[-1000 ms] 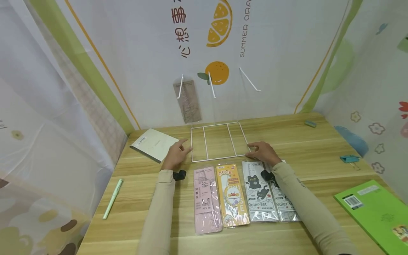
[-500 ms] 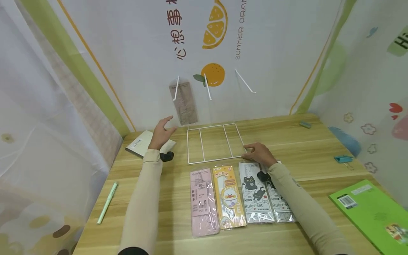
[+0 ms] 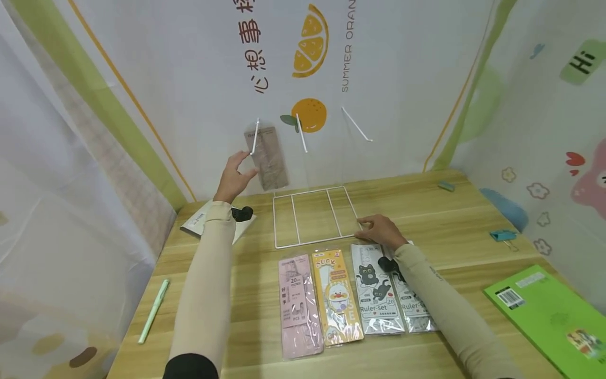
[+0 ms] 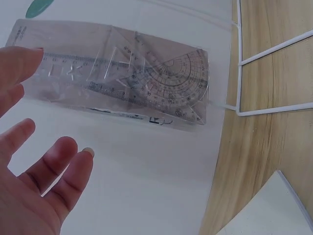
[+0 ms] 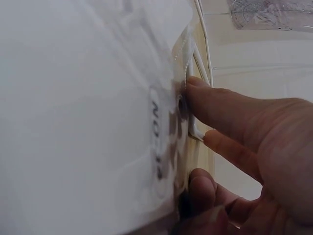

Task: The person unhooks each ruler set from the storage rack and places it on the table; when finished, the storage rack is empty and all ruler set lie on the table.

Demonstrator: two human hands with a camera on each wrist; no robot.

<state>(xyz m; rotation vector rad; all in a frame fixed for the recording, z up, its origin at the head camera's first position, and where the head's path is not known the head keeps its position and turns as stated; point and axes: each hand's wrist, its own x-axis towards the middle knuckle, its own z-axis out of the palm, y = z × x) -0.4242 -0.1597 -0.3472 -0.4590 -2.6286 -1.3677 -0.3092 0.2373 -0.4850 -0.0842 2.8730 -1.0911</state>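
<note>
My left hand is raised at the back, fingers spread and slightly bent, holding nothing; its index fingertip is by the tip of the left white hook. Behind that hook, a clear ruler pack hangs against the backdrop. The left wrist view shows this pack beyond the left hand, with rulers and a protractor inside. On the tabletop, my right hand grips the near right corner of the white wire rack. Thumb and finger of the right hand lie at that corner in the right wrist view.
Nearer me lie a pink pack, a yellow duck pack and two cat ruler packs, one partly under the right forearm. A notebook and pen are left; teal clip and green book are right.
My left hand has left the rack's left side and moved up and back to the hanging pack and hook. The right hand stays at the rack's corner; the head view has shifted slightly.
</note>
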